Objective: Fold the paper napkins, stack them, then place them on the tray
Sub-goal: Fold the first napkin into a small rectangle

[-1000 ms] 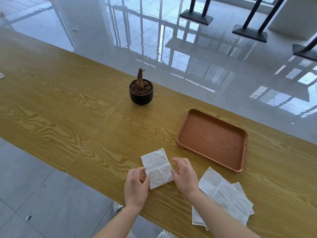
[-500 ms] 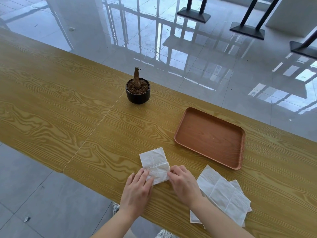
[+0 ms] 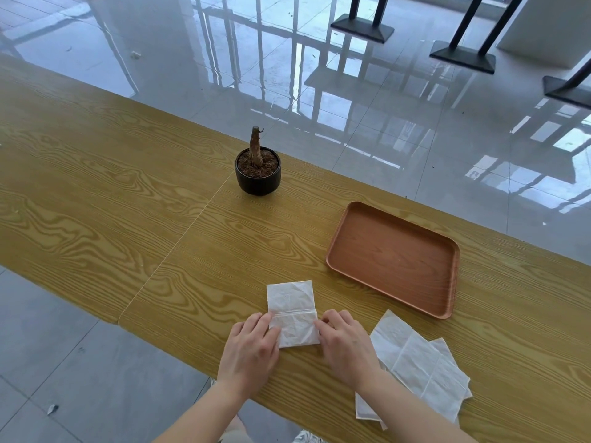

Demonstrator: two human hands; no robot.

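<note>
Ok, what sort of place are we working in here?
Probably a cafe or canteen dining area rather than a home: a long wood-grain table, a glossy tiled floor with black pedestal table bases, plus a serving tray and paper napkins.

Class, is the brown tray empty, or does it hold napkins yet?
Empty. The tray shows only its bare floor; the napkin being folded and the napkin pile lie on the table.
</note>
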